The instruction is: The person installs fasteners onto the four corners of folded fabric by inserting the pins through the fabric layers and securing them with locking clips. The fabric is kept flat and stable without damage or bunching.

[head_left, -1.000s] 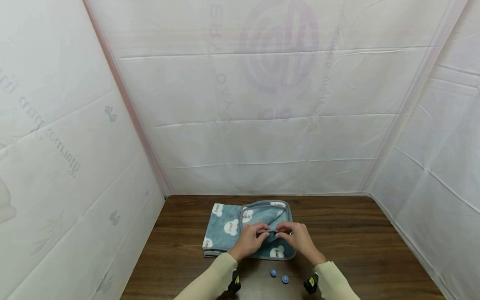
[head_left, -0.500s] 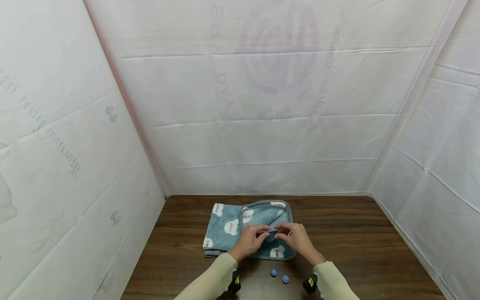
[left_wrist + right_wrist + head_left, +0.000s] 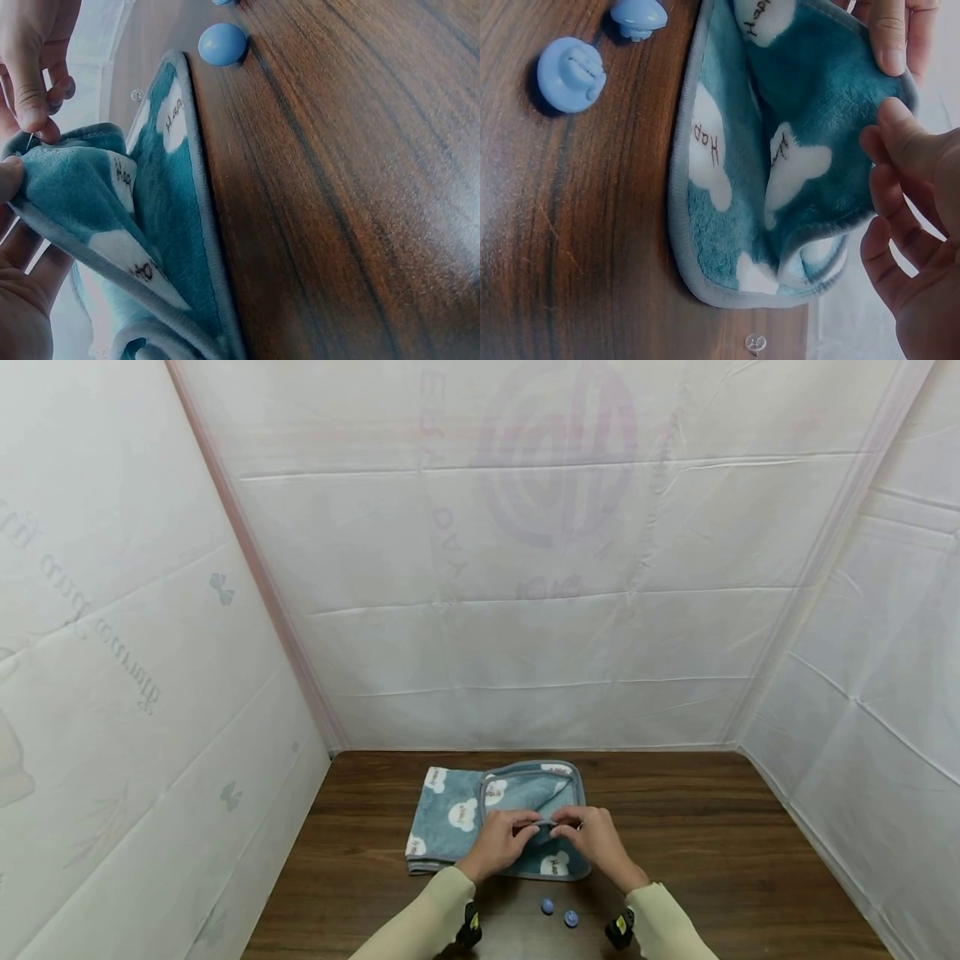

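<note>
Blanket (image 3: 462, 814) of white-patched teal plush with grey binding (image 3: 676, 195) lies folded on a brown wood-grain table (image 3: 690, 827). Left hand (image 3: 501, 842) and right hand (image 3: 597, 843) pinch its raised edge, thumbs near fingertips. Expect light, floppy handling (the binding looks the firmest hold).

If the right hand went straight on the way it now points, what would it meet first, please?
Probably the left hand, ahead of the right hand along the blanket edge; depth is unclear.

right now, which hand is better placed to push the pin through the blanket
Probably the right hand: in the left wrist view it pinches the pin, while the left hand holds the blanket by its edge alongside.
</note>
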{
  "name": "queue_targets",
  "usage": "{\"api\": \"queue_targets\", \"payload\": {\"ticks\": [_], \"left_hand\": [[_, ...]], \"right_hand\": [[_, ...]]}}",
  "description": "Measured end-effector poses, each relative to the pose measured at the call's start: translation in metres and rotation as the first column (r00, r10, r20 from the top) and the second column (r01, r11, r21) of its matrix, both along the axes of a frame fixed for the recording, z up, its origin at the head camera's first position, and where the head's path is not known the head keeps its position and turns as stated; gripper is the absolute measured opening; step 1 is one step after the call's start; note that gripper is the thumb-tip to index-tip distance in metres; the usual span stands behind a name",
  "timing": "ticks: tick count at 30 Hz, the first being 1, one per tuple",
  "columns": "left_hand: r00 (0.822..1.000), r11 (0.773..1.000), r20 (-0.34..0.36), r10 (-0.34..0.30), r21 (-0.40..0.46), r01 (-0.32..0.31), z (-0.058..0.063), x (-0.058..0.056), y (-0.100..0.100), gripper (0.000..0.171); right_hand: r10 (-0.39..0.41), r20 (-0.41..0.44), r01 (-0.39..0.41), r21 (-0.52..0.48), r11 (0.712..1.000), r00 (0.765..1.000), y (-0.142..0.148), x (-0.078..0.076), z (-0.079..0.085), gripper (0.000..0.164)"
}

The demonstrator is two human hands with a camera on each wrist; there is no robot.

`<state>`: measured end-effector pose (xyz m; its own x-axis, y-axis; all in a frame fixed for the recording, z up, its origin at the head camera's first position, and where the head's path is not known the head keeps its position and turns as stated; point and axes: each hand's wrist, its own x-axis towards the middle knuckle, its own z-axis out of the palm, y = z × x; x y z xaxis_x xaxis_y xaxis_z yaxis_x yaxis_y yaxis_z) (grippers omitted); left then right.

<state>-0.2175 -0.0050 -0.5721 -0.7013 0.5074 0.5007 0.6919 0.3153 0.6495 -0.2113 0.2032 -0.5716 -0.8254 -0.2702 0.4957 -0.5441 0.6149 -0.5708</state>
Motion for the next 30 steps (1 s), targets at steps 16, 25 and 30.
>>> {"api": "queue_targets", "payload": {"ticks": [16, 25, 30], "left_hand": [[1.000, 1.000, -0.015, -0.015, -0.014, 0.014, -0.0003, 0.0038, 0.0044, 0.019], [1.000, 0.999, 0.000, -0.019, -0.034, 0.019, 0.0006, 0.0048, 0.0040, 0.018], [0.999, 0.995, -0.048, -0.021, -0.093, 0.017, 0.0033, 0.0076, 0.0023, 0.019]], "right_hand": [[-0.041, -0.061, 0.040, -0.020, 0.999, 0.997, -0.0020, -0.0017, -0.0004, 0.010], [-0.019, -0.068, 0.018, -0.011, 1.000, 0.997, -0.0027, -0.0001, 0.0004, 0.012], [0.008, -0.052, -0.008, 0.000, 1.000, 0.999, -0.0006, -0.0012, 0.0003, 0.011]]}}
